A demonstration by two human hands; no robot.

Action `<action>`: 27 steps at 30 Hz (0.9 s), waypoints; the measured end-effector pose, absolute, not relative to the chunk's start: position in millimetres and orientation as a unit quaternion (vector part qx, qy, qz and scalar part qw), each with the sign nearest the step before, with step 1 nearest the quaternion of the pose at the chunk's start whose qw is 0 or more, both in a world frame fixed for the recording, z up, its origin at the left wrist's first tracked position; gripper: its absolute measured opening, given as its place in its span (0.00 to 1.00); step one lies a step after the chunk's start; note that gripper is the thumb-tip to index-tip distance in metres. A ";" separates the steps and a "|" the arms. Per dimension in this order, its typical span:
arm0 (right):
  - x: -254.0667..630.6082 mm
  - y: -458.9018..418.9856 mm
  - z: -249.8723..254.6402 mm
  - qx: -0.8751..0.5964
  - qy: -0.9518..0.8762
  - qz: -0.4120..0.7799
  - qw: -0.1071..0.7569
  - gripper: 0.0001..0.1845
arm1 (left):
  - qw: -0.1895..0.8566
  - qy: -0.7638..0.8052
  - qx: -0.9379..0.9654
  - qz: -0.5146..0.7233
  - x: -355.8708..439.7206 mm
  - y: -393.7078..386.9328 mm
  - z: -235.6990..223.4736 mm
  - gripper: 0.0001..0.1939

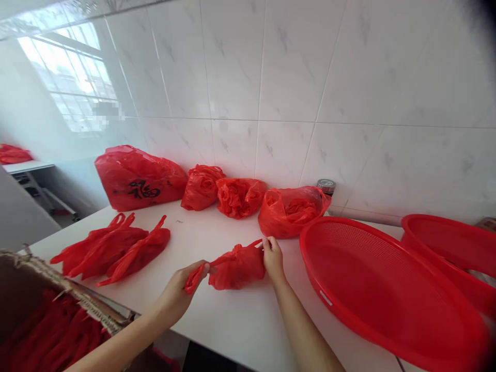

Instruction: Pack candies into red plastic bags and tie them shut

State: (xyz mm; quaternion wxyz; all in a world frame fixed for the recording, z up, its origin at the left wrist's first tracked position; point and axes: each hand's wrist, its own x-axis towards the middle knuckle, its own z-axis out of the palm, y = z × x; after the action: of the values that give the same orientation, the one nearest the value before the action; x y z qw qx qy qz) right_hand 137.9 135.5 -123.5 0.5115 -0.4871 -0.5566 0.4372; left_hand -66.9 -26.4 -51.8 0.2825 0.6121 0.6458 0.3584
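Seen from the head camera, a person's two bare hands work at a small red plastic bag resting on a white table, near the middle of the scene. The left hand closes its fingers around one gathered end of the bag, a loop of red plastic showing within its grip. The right hand pinches the opposite handle between thumb and fingers at the bag's upper right. The filled body of the bag sits between the two hands.

To the left, three slender red bundles lie side by side, their handles pointing up and away. In front of them, at the lower left, a cardboard box with a ragged edge holds a heap of red material.

Along the marbled tile wall stands a row of red bags: a large one with black lettering, two smaller crumpled ones and an open one with more red plastic inside. A lidded container stands just behind the open bag. At right, a large red basket sits beside a second red basket, partly cut off by the edge.
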 end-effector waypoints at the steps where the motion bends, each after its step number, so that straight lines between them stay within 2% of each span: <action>1: 133.2 131.0 -124.6 -0.495 -0.559 0.425 0.512 0.17 | 0.272 0.645 0.604 0.382 -66.2 -23.0 -53.3 0.21; 4: 120.0 115.0 -122.3 -0.519 -0.588 0.376 0.493 0.16 | 0.199 0.658 0.594 0.417 -60.9 -3.6 -59.6 0.23; 8: 103.3 104.4 -122.1 -0.504 -0.670 0.279 0.468 0.18 | 0.141 0.675 0.624 0.366 -55.1 32.9 -76.6 0.21; 12: 93.8 110.3 -134.7 -0.505 -0.704 0.289 0.407 0.19 | 0.120 0.696 0.641 0.301 -54.7 64.7 -94.2 0.15; 16: 100.5 128.0 -148.5 -0.495 -0.692 0.327 0.412 0.18 | 0.112 0.722 0.647 0.218 -56.6 80.4 -106.0 0.08; 20: 117.0 149.5 -155.3 -0.514 -0.686 0.314 0.408 0.19 | 0.115 0.746 0.638 0.152 -63.3 84.9 -115.0 0.10; 27: 124.5 164.4 -164.2 -0.579 -0.669 0.247 0.395 0.13 | 0.097 0.780 0.613 0.083 -78.9 90.0 -129.1 0.12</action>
State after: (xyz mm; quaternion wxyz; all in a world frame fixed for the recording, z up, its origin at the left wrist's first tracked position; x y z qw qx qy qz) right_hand 124.5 164.4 -164.2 0.3947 -0.5793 -0.6692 0.2466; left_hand -78.9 90.0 -129.1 0.0973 0.6128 0.7799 0.0828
